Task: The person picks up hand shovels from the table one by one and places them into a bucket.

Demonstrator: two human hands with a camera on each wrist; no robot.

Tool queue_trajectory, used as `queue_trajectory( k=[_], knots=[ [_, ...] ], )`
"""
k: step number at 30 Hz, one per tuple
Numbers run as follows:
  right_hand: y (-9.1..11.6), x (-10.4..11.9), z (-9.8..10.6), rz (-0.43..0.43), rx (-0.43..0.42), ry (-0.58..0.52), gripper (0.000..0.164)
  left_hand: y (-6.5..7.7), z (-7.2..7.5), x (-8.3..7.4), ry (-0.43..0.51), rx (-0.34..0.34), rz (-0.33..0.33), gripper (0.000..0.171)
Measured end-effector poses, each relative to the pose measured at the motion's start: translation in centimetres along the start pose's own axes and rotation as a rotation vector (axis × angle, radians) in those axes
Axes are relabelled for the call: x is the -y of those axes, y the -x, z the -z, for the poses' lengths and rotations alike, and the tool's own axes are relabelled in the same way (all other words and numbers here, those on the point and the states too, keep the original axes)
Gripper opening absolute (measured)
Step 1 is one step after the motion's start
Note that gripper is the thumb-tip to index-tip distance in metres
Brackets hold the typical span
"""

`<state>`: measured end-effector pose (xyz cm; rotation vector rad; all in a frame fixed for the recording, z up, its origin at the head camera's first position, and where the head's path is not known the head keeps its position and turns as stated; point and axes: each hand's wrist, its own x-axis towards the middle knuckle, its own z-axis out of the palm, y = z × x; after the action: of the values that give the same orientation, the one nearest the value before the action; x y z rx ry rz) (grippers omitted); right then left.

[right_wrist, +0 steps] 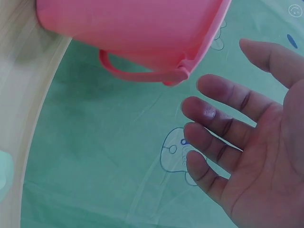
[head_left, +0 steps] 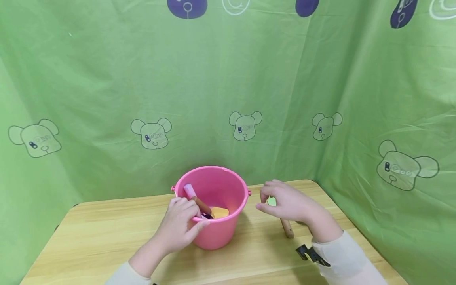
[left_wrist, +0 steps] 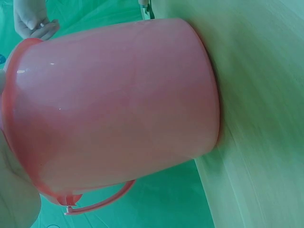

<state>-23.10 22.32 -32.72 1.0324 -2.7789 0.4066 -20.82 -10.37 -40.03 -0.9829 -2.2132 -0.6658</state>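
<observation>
Left hand (head_left: 179, 226) grips part-filled round pink plastic bucket (head_left: 216, 234); right of it, brown rod-like handle (head_left: 287, 229) seemingly remains, right hand (head_left: 287, 201) loosely spread, empty

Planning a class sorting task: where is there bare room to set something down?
The widest bare patch of the table lies left of the pink bucket, between the left hand and the table's left edge. Another lies just in front of the bucket. It is crowded right of the bucket: the right hand hovers over a brown handle.
</observation>
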Motion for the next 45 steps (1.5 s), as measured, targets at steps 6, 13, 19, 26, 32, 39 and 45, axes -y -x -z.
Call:
queue_trajectory(
  k=[6, 13, 19, 26, 32, 39, 45],
  knots=[
    [0.4, -0.9, -0.3, 0.004, 0.014, 0.004, 0.018, 0.0, 0.1, 0.0, -0.001, -0.004, -0.007, 0.021],
    [1.3, -2.4, -0.8, -0.051, 0.034, -0.008, 0.017, -0.1, 0.1, 0.0, 0.008, 0.0, -0.004, 0.021],
    [2.0, -3.5, -1.1, -0.061, 0.015, 0.008, 0.019, -0.1, 0.1, 0.1, 0.003, 0.003, -0.005, 0.021],
    [3.1, -4.9, -2.0, -0.06, 0.01, 0.009, 0.021, -0.1, 0.1, 0.0, 0.002, 0.001, -0.005, 0.023],
    [4.0, -6.1, -2.4, -0.072, 0.016, -0.033, 0.019, 0.0, 0.1, 0.0, -0.017, 0.007, 0.006, 0.026],
    [5.4, -7.6, -2.8, -0.12, 0.036, -0.05, 0.022, -0.1, 0.0, 0.0, -0.014, 0.011, 0.01, 0.025],
    [6.6, -9.1, -3.4, -0.201, 0.047, -0.045, 0.019, -0.1, 0.1, 0.1, -0.005, 0.018, 0.01, 0.02]
  ],
)
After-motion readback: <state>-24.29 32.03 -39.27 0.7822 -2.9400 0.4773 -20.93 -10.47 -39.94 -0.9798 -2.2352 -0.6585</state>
